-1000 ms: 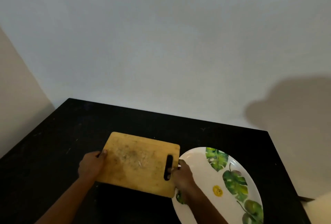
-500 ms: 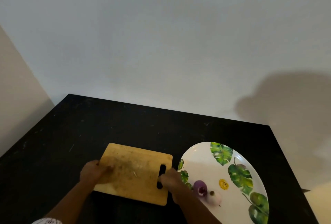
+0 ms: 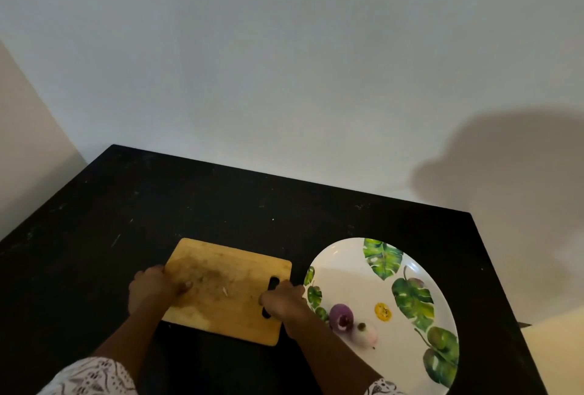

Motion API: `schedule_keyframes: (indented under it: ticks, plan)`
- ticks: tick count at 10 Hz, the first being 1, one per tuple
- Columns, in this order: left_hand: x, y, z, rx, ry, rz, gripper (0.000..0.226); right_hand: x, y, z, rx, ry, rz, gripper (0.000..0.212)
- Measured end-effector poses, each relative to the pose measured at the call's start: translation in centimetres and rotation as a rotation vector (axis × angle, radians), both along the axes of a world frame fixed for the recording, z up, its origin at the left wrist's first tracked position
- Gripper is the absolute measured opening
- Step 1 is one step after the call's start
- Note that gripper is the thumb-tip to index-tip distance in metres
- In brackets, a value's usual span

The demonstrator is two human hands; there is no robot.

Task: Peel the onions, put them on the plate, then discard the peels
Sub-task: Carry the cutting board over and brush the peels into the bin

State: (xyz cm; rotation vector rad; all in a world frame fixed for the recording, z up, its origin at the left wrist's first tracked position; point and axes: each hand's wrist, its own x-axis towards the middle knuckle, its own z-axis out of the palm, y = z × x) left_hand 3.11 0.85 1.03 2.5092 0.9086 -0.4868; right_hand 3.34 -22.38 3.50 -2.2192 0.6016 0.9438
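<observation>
Left grip (image 3: 151, 288): closed over the left edge of the cutting board (image 3: 234, 315), with the thumb laid on the top face.
Right grip (image 3: 282, 299): closed on the board's right end at the handle slot (image 3: 273, 283); it cannot be told whether any fingers pass through the slot.
Onions: a purple onion (image 3: 341, 317) and a pale onion (image 3: 368, 335), both peeled, are seen just beside each other on the plate (image 3: 347, 268), at its near left part close to the right wrist.
Peels: only a small pale scrap (image 3: 225, 292) and some fine residue are seen mid-board; no heap of peel is shown.
Stage, as judged: peeling and plating appear finished, and the discarding is left to be done.
Risk, spilled scraps: if the board is raised unevenly, the loose scrap could be slid off onto the dark surface (image 3: 221, 205).
Risk, knocked plate: the plate rim lies just beside the right grip, so it could be struck as the board is lifted or turned.
Risk, rolling onions: both are round and unrestrained, so either could be set rolling off the plate by a jolt.
Risk, carrying: no bin is in view, so the scraps could be lost if the board is carried tilted.
</observation>
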Motion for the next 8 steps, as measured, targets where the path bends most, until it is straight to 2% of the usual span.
schedule_keyframes:
  ticks: [2, 4, 6, 8]
  plan:
    - [0.6, 0.7, -0.6, 0.010, 0.035, -0.007, 0.082, 0.0, -0.2, -0.3, -0.010, -0.044, 0.058, 0.071]
    - [1.6, 0.8, 0.4, 0.001, 0.100, -0.056, 0.091, -0.3, 0.6, -0.1, -0.034, -0.048, 0.041, 0.074]
    - [1.8, 0.5, 1.4, 0.028, 0.132, -0.161, 0.091, 0.2, 1.3, 1.8, -0.056, -0.054, -0.049, 0.047]
    - [0.5, 0.4, 2.5, 0.060, 0.090, -0.280, 0.088, -1.2, 2.1, 1.7, -0.132, -0.083, -0.051, 0.049]
